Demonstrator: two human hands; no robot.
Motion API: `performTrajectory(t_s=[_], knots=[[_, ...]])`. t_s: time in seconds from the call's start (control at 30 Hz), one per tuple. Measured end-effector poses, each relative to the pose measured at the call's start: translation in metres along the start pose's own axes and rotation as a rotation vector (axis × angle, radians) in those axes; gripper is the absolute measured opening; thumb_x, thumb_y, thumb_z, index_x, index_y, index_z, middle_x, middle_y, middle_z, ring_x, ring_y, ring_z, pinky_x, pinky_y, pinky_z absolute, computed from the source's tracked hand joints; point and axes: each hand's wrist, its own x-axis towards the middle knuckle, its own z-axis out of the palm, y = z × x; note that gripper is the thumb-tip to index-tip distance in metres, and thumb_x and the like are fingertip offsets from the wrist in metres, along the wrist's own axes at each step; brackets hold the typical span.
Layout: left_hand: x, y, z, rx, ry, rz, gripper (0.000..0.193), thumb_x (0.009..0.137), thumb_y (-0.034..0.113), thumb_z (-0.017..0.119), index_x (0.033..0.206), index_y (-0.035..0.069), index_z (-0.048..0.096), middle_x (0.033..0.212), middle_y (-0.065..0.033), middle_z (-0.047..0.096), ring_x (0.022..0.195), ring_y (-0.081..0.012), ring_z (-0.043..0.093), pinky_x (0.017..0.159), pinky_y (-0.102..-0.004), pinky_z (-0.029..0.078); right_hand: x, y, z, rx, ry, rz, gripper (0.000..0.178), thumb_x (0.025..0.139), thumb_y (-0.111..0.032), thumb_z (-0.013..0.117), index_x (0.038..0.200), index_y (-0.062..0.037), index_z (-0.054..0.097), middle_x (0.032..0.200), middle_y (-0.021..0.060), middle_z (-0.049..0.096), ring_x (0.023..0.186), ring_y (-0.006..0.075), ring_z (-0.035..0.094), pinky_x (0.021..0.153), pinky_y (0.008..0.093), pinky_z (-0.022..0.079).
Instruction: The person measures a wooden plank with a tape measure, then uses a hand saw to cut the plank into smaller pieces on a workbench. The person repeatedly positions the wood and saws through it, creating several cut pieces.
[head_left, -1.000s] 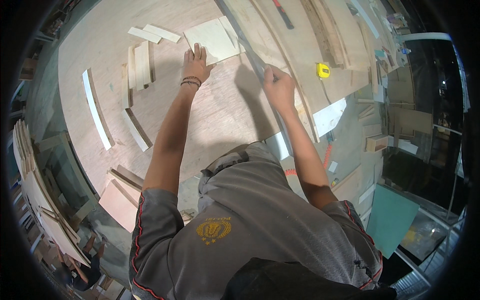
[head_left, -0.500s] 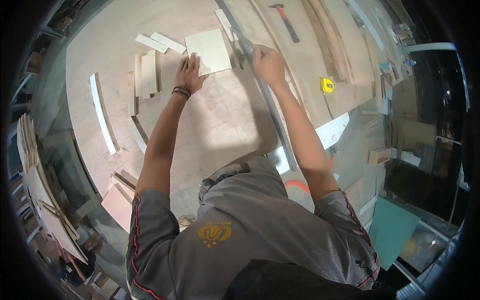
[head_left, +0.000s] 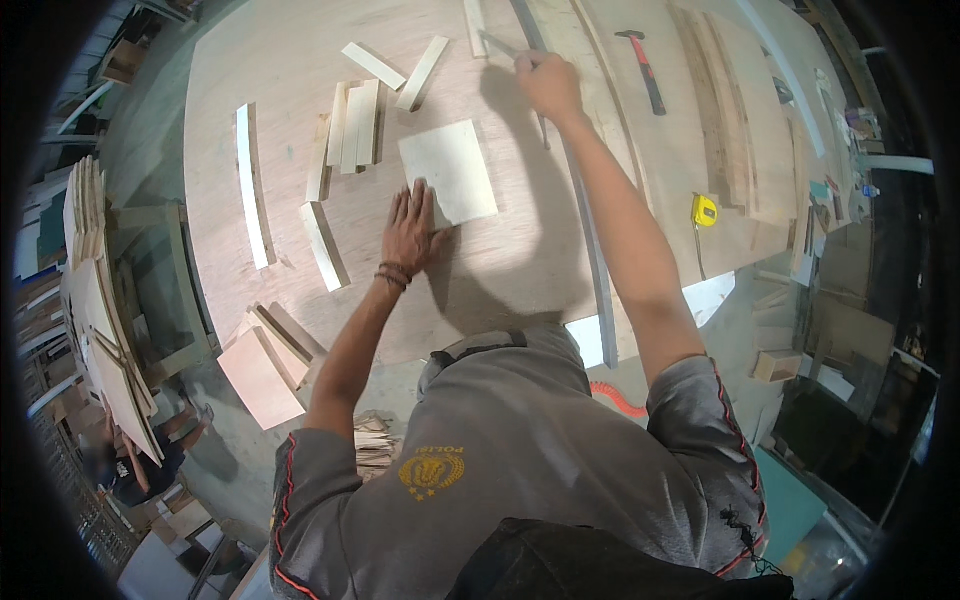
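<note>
My left hand lies flat with its fingers stretched out, the fingertips on the lower left edge of a pale square wooden panel. Farther off to the right, my right hand is closed round a thin grey tool; its grip hides the rest, so I cannot tell its kind. The tool's far end points left, close to a pale wood strip. Beside this hand runs a long grey bar. A slim dark object lies just below the hand.
Several wood strips lie left of the panel, and a white strip farther left. On the right are a hammer, a yellow tape measure and long boards. A person is at the lower left by stacked sheets.
The square panel has come nearer to me, with my left hand still on its edge. One strip beyond it now slants the other way. My right hand reaches farther away with the grey tool.
</note>
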Motion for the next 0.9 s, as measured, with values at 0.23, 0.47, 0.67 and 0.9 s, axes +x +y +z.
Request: performTrajectory(t_s=[0.23,0.47,0.67,0.9], knots=[[-0.106,0.036,0.015,-0.061,0.015,-0.095,0.092,0.095,0.048,0.067,0.163,0.002,0.027,0.173,-0.0182,0.021,0.157,-0.0426,0.024,0.13,-0.0515,0.018,-0.042,-0.043,0.035,0.036,-0.086,-0.068,0.037,0.095,-0.032,0.055,0.109,-0.009,0.08,0.096,0.0287,0.074,0.096,0.0472,0.071,0.091,0.0516,0.056],[-0.174,0.059,0.023,-0.223,0.072,-0.162,0.089,0.094,0.048,0.067,0.165,0.008,0.029,0.172,-0.0161,0.025,0.157,-0.0406,0.024,0.128,-0.0556,0.021,-0.07,-0.064,0.049,0.044,-0.166,-0.034,0.035,0.097,-0.032,0.055,0.109,-0.0094,0.08,0.094,0.0277,0.074,0.096,0.0484,0.07,0.088,0.0542,0.055],[-0.178,0.057,0.026,-0.234,0.17,-0.123,0.087,0.09,0.042,0.071,0.161,0.006,0.036,0.168,-0.0194,0.031,0.154,-0.0433,0.029,0.127,-0.0562,0.023,-0.098,-0.064,0.056,0.077,-0.018,-0.149,0.035,0.1,-0.035,0.056,0.11,-0.011,0.079,0.088,0.0263,0.073,0.091,0.0476,0.071,0.084,0.0543,0.055],[-0.181,0.057,0.022,-0.255,0.17,-0.142,0.084,0.096,0.05,0.062,0.163,0.01,0.033,0.171,-0.0154,0.028,0.156,-0.0387,0.026,0.129,-0.053,0.018,-0.11,-0.076,0.066,0.036,-0.093,-0.13,0.035,0.101,-0.035,0.058,0.115,-0.0104,0.078,0.089,0.0243,0.074,0.089,0.0448,0.071,0.082,0.0497,0.055]])
